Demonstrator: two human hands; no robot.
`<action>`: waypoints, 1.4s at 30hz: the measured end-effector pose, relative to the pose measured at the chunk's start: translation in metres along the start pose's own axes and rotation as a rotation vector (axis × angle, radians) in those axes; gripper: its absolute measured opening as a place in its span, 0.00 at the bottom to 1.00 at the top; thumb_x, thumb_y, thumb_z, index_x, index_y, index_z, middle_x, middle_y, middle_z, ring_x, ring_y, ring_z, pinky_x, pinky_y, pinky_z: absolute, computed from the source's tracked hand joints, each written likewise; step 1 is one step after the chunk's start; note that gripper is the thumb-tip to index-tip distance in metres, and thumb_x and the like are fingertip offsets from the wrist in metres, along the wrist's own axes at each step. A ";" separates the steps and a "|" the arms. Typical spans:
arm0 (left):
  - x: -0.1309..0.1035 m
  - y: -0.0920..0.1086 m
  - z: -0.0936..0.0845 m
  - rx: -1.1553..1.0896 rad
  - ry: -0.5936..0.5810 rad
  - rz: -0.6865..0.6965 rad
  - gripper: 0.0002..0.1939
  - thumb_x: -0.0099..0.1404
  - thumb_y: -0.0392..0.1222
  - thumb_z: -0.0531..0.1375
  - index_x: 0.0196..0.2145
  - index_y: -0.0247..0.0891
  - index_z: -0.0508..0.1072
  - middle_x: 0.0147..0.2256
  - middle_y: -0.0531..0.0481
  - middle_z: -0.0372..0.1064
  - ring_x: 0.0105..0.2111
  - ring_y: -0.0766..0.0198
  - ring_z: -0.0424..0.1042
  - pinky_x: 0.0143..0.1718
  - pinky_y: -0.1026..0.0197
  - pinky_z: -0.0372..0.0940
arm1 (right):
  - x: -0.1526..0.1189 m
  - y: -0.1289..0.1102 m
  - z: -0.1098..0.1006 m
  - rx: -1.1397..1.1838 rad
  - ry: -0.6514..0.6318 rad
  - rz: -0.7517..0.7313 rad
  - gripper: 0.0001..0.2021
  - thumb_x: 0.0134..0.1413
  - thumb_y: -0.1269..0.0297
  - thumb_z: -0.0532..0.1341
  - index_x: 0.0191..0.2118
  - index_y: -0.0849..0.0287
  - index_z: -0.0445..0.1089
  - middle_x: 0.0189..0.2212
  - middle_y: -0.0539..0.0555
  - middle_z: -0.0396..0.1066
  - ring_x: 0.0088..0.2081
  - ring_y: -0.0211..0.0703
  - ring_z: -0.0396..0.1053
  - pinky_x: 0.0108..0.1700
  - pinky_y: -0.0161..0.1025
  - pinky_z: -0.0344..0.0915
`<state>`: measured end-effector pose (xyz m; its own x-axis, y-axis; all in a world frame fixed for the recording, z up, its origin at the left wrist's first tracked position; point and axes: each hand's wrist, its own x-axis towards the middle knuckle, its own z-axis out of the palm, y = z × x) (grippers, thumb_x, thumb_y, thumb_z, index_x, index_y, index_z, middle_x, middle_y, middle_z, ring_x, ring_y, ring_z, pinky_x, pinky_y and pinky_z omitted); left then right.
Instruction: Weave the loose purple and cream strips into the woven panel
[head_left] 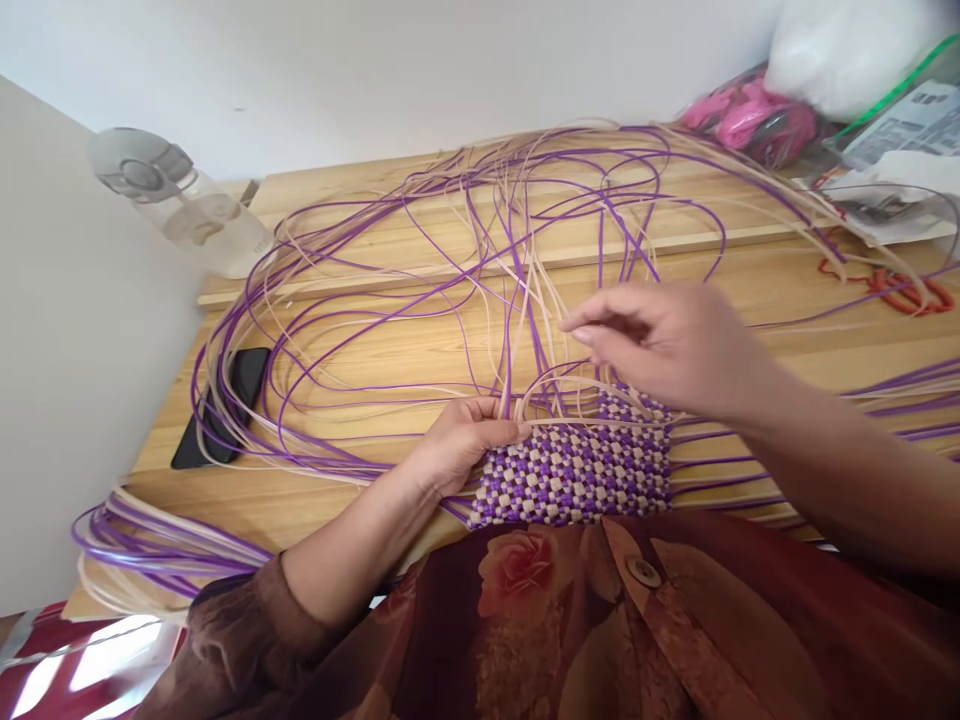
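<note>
A woven piece [574, 475] in a purple and beige checked pattern lies on the table against my body. Long purple and beige plastic cords run out from its edges. My left hand [469, 440] is closed on the piece's upper left corner, the thumb on top beside a few upright cords. Over the upper right part of the weave hovers my right hand [660, 345], its thumb and index finger pinched together near some beige cords. Whether a cord is between those fingertips I cannot make out.
Loose cords [337, 225] loop over the wooden table [420, 350]. A black phone [225, 405] lies under them at left, by a clear bottle [214, 220]. A cord bundle [165, 545] hangs at the near left. Pink items [765, 115] in plastic and an orange coil [907, 290] are at right.
</note>
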<state>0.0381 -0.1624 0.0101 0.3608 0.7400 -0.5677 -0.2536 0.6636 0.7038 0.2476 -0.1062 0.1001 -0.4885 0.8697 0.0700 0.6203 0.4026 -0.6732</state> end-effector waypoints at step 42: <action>0.006 0.001 -0.002 0.006 -0.017 0.157 0.13 0.42 0.35 0.73 0.28 0.31 0.78 0.27 0.48 0.76 0.28 0.67 0.72 0.36 0.64 0.63 | 0.008 0.002 0.054 0.208 -0.307 0.115 0.08 0.56 0.67 0.60 0.40 0.61 0.74 0.24 0.50 0.72 0.26 0.36 0.70 0.30 0.33 0.62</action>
<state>0.0384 -0.1572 0.0062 0.3322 0.8325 -0.4433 -0.3023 0.5392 0.7861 0.2118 -0.1144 0.0599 -0.6034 0.7673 -0.2173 0.5594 0.2131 -0.8010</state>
